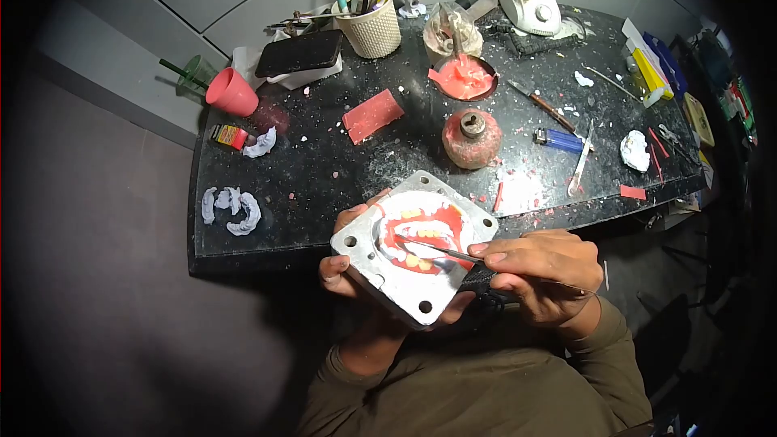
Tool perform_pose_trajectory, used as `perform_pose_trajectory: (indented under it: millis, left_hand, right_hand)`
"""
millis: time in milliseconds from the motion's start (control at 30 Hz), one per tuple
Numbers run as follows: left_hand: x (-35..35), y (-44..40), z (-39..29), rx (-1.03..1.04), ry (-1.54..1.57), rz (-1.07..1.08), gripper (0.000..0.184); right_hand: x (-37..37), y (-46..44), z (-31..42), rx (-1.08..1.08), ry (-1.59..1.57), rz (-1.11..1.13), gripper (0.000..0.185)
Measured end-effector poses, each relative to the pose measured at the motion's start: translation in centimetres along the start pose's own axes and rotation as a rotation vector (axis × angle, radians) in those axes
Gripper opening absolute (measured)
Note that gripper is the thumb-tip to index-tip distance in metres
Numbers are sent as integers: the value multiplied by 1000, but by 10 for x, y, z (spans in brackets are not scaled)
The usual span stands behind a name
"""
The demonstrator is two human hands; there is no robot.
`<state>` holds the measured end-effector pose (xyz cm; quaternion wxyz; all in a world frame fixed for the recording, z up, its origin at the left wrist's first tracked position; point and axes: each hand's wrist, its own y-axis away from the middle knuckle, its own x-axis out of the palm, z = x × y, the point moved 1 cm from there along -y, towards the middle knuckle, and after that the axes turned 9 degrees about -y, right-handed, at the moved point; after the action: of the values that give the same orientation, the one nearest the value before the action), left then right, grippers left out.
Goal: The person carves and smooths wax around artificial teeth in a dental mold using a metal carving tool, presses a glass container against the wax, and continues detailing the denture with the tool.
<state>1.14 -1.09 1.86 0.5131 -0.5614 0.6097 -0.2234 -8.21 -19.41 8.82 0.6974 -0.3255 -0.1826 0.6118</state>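
Note:
My left hand [338, 272] grips a square metal dental flask [392, 298] from the left and below, its fingers wrapped round the edge. White plaster fills the flask, and red wax [452, 218] with rows of white and yellowish teeth [427, 232] is set in it. In my right hand [558, 271] a thin metal wax carver [443, 250] is pinched between thumb and fingers. Its tip lies at the red wax near the middle; whether it touches is too small to tell. The flask is held tilted in front of the bench edge.
On the dark bench [316, 186] stand a red spirit lamp [471, 144] and a dish of red wax [463, 79]. A wax sheet [372, 116], blue lighter [560, 140], knife [544, 108] and plaster pieces [243, 212] lie around. A brush holder [371, 32] and pink cup [232, 93] stand farther back.

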Motion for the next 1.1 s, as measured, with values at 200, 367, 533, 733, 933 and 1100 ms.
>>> perform_pose_trajectory:
  millis: [200, 367, 533, 733, 933, 1100]
  left_hand:
    - [1, 5, 0, -49, 145, -33, 138]
    - [-3, 5, -4, -79, 206, 73, 139]
    - [-6, 8, -13, 7, 246, 113, 138]
    - [-3, 6, -5, -117, 201, 45, 137]
    - [-3, 10, -3, -139, 232, 25, 141]
    - [-1, 10, -3, -105, 233, 15, 141]
  right_hand:
    - [-4, 3, 0, 11, -16, 11, 24]
    - [-1, 1, -2, -3, -36, -8, 22]
    - [-5, 5, 2, 31, -33, 3, 22]
    - [-2, 5, 0, 31, -34, -26, 22]
    - [-4, 10, 0, 44, -59, -25, 20]
    - [-3, 7, 1, 44, -59, -56, 19]
